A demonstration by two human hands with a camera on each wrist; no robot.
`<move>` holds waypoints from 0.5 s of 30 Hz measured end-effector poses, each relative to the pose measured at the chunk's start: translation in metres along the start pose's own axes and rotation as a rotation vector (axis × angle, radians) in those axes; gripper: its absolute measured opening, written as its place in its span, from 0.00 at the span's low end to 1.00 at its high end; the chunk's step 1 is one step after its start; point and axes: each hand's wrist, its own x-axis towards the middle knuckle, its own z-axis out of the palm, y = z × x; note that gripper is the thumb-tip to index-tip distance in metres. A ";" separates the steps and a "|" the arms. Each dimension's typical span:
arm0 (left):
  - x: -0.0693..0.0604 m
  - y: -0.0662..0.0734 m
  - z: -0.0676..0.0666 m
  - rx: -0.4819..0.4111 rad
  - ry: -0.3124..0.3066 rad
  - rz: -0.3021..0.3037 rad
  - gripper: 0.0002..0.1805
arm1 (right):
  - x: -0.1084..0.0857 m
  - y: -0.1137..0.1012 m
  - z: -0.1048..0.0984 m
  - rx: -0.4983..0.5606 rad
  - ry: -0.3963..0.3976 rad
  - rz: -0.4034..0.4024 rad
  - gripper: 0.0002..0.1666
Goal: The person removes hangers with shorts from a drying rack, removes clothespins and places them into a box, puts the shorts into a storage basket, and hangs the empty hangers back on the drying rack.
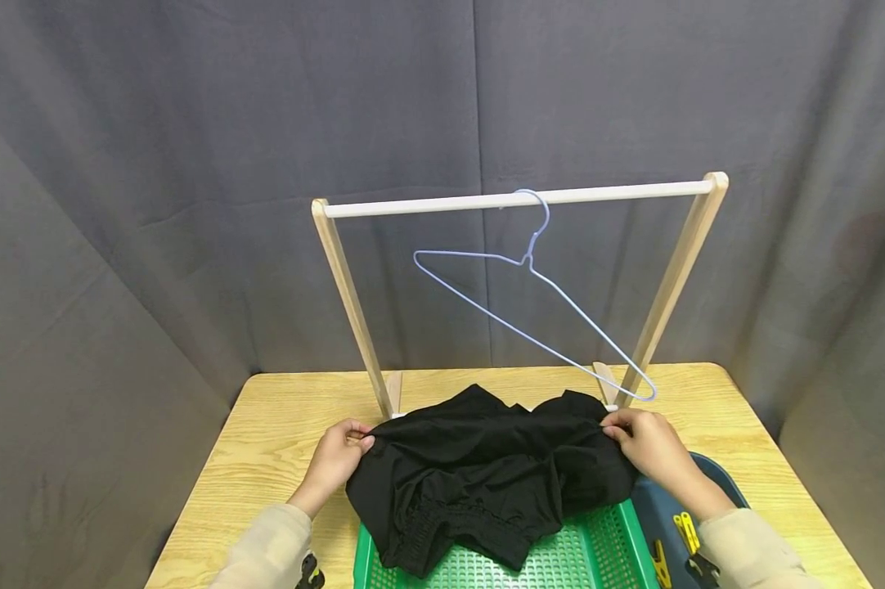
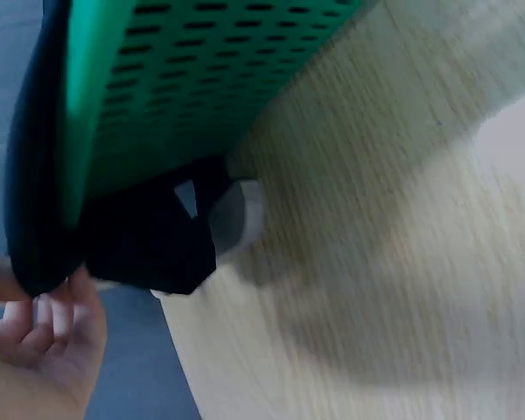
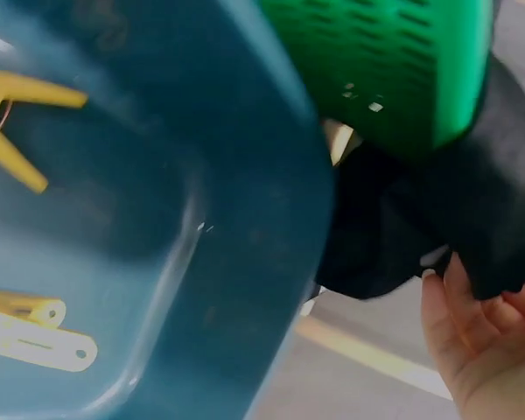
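Note:
A black garment [image 1: 472, 466] with a gathered elastic band lies bunched over the far part of a green perforated basket [image 1: 637, 544], its upper edge stretched between my hands. At its left end my left hand [image 1: 337, 460] pinches the cloth between thumb and fingers. My right hand [image 1: 652, 446] pinches the opposite end. In the left wrist view the cloth [image 2: 149, 236] hangs past the basket's rim; the right wrist view shows its other end [image 3: 499, 192] in my fingers. Beyond the garment, a light-blue hanger [image 1: 479, 307] hangs by its hook from a white rod [image 1: 442, 204].
Wooden posts [image 1: 678, 278] hold up the rod at the back of the wooden table [image 1: 288, 425]. Right of the basket stands a dark blue tub [image 1: 652, 511] with several yellow clothespins [image 1: 685, 532] inside. A grey curtain [image 1: 229, 164] hangs behind the table.

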 end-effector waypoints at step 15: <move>-0.027 0.067 0.019 -0.001 0.092 0.312 0.08 | -0.008 -0.072 -0.017 0.298 0.047 -0.110 0.07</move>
